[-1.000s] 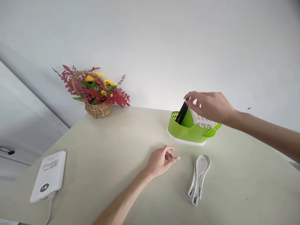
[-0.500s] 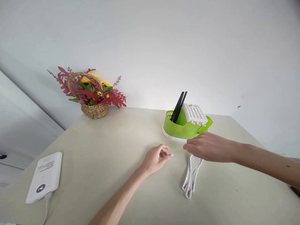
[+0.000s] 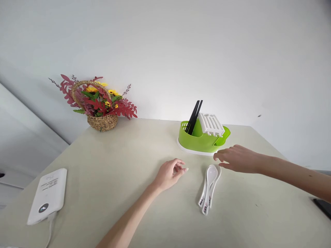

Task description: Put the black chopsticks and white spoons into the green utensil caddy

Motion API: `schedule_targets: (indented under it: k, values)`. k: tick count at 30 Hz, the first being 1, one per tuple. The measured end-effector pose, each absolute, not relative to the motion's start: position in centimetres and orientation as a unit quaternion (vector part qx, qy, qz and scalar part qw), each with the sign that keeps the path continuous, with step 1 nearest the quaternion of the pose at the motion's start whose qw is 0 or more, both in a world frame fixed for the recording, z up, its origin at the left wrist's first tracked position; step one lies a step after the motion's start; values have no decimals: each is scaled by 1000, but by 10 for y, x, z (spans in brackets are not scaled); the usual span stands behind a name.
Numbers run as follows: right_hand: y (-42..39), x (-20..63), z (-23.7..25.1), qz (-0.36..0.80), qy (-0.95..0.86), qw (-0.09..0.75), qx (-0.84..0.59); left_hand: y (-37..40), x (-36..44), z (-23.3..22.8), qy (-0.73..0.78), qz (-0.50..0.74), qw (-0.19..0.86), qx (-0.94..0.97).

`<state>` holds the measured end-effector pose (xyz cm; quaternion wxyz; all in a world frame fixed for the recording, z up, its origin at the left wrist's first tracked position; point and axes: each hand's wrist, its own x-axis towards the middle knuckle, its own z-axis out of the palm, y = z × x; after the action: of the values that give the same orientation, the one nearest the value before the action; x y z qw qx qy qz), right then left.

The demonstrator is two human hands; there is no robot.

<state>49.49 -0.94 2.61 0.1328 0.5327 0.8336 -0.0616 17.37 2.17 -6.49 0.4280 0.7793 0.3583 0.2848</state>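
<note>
A green cutlery holder [image 3: 199, 142] with a white slotted insert [image 3: 211, 123] stands at the far side of the table, black chopsticks [image 3: 194, 116] leaning inside it. Stacked white spoons [image 3: 209, 187] lie in front of it. My right hand [image 3: 236, 158] hovers flat and empty just right of the spoon bowls, fingertips near the holder's white base. My left hand [image 3: 169, 173] rests on the table left of the spoons, fingers loosely curled, holding nothing.
A wicker basket of red leaves and sunflowers [image 3: 97, 103] stands at the back left against the wall. A white power bank [image 3: 48, 195] with a cable lies at the near left edge. A dark object [image 3: 323, 206] shows at the right edge.
My right hand let go of the chopsticks in the holder, dropped to the spoons, then drew back slightly to the right. The left hand barely moved.
</note>
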Motion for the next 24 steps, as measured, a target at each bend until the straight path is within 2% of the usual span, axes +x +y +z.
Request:
schedule_targets:
  k: [9,24]
  values:
    - [-12,502,-1,-165,729,116,654,22,174,-64,364,275,423,783]
    - [-5,506,-15,-326,638,89,692,23,174,-67,367,268,419,786]
